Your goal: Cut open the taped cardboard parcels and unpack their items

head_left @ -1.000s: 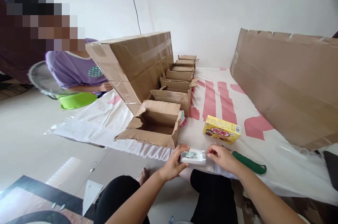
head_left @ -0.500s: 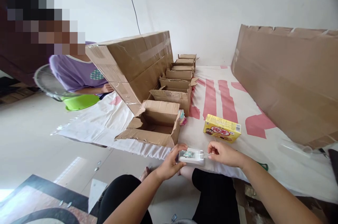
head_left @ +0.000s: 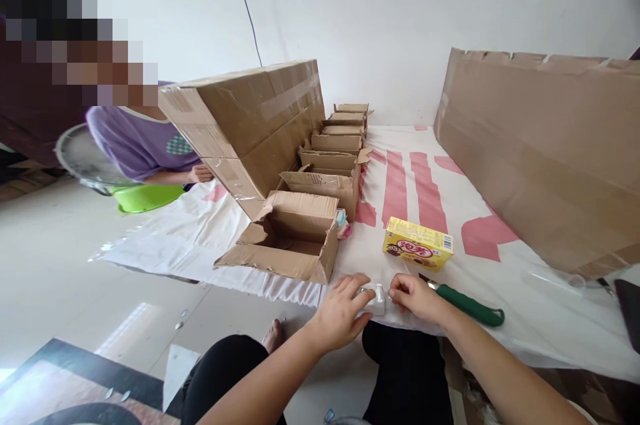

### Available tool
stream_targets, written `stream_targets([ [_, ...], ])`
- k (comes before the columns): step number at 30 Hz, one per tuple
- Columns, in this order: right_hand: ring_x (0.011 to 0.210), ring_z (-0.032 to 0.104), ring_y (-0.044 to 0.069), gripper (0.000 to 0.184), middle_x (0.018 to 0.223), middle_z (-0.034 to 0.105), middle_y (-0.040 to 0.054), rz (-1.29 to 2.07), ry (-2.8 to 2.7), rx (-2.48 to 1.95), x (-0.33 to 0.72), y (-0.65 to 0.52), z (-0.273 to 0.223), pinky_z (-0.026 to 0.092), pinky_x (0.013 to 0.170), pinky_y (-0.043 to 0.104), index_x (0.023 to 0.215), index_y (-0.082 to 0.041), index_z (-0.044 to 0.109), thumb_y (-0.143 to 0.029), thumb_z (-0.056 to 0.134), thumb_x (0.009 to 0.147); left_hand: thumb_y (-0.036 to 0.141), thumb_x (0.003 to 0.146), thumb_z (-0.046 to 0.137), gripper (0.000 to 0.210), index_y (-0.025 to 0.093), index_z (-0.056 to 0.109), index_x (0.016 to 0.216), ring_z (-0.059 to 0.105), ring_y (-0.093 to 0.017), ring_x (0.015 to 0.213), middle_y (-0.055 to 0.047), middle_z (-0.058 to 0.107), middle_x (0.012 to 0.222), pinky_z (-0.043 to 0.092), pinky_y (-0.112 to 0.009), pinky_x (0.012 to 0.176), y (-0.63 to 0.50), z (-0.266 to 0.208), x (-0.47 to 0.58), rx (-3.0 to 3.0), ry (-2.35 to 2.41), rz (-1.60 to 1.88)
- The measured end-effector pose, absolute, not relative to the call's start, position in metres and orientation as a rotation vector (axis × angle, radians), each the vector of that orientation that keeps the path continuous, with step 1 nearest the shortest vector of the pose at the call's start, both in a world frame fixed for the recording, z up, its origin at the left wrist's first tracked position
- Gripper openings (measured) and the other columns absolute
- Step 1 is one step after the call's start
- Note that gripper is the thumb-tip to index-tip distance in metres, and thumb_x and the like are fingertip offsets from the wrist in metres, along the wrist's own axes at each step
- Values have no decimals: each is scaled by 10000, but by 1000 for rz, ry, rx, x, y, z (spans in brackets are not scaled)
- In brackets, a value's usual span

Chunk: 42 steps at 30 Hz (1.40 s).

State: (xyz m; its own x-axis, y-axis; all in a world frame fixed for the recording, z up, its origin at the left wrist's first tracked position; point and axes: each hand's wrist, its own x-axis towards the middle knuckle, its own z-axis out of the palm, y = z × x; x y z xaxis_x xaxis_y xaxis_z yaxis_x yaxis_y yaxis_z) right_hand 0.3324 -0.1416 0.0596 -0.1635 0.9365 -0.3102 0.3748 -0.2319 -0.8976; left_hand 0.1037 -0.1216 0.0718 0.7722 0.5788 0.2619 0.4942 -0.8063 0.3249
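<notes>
My left hand [head_left: 343, 308] is over a small white box [head_left: 379, 299] at the table's front edge, its fingers apart and hiding most of the box. Just off the box's right end, my right hand [head_left: 415, 297] is closed in a pinch; whatever may be between its fingertips is too small to make out. Partly behind my right wrist lies a green-handled tool [head_left: 470, 305] with a short dark tip. A yellow carton [head_left: 418, 245] with red lettering lies a little beyond my right hand.
An open cardboard box [head_left: 280, 259] stands left of my hands, with several more in a row behind it. Large taped cartons [head_left: 250, 118] rise on the left, a tall cardboard panel [head_left: 540, 151] on the right. Another person [head_left: 140, 138] sits at the far left beside a green basin [head_left: 150, 197].
The white box now lies lower and mostly under my left hand, whose fingers have spread over it. My right hand has shifted slightly, and the green-handled tool shows more fully.
</notes>
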Motion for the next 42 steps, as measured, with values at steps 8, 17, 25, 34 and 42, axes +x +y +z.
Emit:
stream_targets([
  [8, 427, 427, 98, 120, 545, 553, -52, 1316, -1488, -1765, 326, -145, 51, 345, 451, 232, 681, -210, 528, -210, 553, 798, 156, 888, 507, 330, 278, 585, 1184, 535, -245, 1006, -61, 626, 1098, 396, -402, 865, -118, 62, 114, 2873, 804, 537],
  [17, 640, 542, 153, 175, 620, 619, -3, 1005, -1684, -1928, 314, -132, 59, 349, 605, 266, 593, -203, 560, -119, 668, 702, 146, 885, 493, 380, 292, 568, 1228, 514, -255, 1026, -61, 621, 1100, 383, -409, 881, -118, 63, 115, 2875, 794, 494],
  [25, 489, 581, 124, 78, 558, 625, -38, 1154, -1619, -1898, 338, -138, 45, 417, 540, 243, 830, -190, 605, -128, 581, 789, 207, 847, 577, 432, 242, 495, 1270, 542, -281, 1089, -112, 566, 1243, 422, -436, 921, -118, 62, 111, 2767, 877, 533],
  [34, 680, 629, 158, 223, 791, 680, 13, 1001, -1553, -1911, 391, -164, 62, 469, 660, 281, 891, -193, 612, -99, 560, 696, 202, 629, 797, 668, 236, 501, 1226, 612, -310, 1039, -92, 641, 1133, 506, -448, 869, -109, 57, 95, 2483, 1087, 389],
  [42, 728, 652, 209, 163, 783, 684, 20, 896, -1693, -1896, 387, -187, 54, 489, 694, 333, 886, -234, 601, -340, 520, 793, 174, 548, 833, 636, 249, 574, 1124, 619, -282, 1032, -59, 660, 1092, 496, -392, 888, -141, 71, 52, 2146, 1242, 479],
])
